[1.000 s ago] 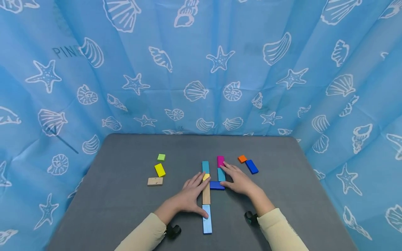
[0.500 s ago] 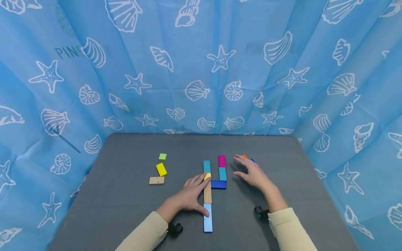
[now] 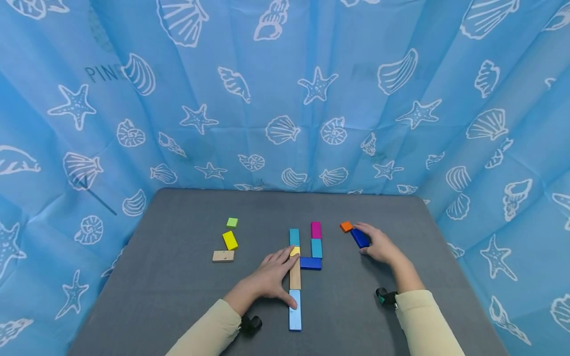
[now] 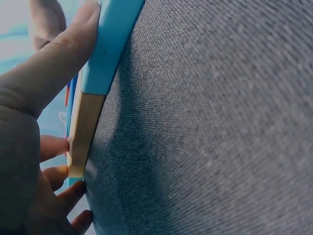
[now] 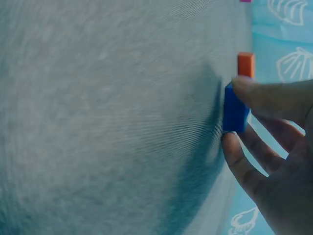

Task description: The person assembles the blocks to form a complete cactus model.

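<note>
My right hand (image 3: 379, 244) is at the dark blue block (image 3: 359, 238) on the right, thumb at one end and a finger at the other. In the right wrist view this blue block (image 5: 235, 110) sits between thumb and fingertips. My left hand (image 3: 266, 281) rests on a column of blocks, its fingers spread. Its thumb touches the light blue block (image 3: 295, 319) at the near end, and its fingertips lie by the pale yellow block (image 3: 295, 250). Between these is a natural wood block (image 3: 296, 278); a teal block (image 3: 294, 237) tops the column.
Another blue block (image 3: 310, 263) extends right from the column, with a teal block (image 3: 316, 248) and a magenta block (image 3: 316, 230) beyond it. An orange block (image 3: 346, 227) adjoins the right-hand block. Green (image 3: 232, 223), yellow (image 3: 230, 241) and wooden (image 3: 223, 256) blocks lie left on the grey table (image 3: 178, 296).
My right hand has left the magenta and teal blocks, moved right, and come down around the separate dark blue block. The left hand stays on the column.
</note>
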Available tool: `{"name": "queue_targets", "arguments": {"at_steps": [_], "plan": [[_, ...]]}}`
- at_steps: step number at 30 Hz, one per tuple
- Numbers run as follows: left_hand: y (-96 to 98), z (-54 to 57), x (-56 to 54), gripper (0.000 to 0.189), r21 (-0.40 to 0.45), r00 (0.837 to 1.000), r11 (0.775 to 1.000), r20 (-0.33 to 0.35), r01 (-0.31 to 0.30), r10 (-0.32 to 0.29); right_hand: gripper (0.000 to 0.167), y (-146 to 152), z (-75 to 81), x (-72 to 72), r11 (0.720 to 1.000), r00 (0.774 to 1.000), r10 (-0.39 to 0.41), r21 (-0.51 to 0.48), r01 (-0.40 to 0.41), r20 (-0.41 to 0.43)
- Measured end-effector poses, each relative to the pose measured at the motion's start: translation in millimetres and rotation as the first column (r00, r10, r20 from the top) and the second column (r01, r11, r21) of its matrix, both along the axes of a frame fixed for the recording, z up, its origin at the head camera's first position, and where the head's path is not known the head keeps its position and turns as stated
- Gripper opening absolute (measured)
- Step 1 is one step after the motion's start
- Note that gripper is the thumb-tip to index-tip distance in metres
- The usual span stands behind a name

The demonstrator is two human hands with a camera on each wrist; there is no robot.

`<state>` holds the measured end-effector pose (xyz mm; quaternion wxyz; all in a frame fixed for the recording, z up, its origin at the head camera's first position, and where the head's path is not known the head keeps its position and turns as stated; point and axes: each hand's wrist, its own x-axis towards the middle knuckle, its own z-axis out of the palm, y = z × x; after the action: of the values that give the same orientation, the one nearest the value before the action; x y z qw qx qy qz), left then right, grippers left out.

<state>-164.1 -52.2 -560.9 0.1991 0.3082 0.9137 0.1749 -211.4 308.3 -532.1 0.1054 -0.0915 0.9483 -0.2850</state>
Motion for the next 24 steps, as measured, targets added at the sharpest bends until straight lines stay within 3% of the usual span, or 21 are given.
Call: {"name": "queue_targets", "arguments": {"at_steps": [10,17,24], "plan": [[-0.7,3.9,0.8,0.130,-0.001,1.000,1.000,-0.011,-0.013,0.013,0.064,2.8,-1.5,4.4,0.997,0.997,-0.076,0.031,0.076,-0.004],[1.1,4.9,0.4,0.130,-0.016,1.000,1.000,-0.007,-0.004,0.004,0.065,4.7,1.6,13.4,0.994,0.993,-0.113,0.002,0.113,-0.021],[0.6,5.6,1.0,0.130,-0.022,1.000,1.000,-0.003,-0.015,0.015,0.063,-5.1,9.3,12.3,0.993,0.993,-0.112,-0.048,0.111,-0.030]]}}
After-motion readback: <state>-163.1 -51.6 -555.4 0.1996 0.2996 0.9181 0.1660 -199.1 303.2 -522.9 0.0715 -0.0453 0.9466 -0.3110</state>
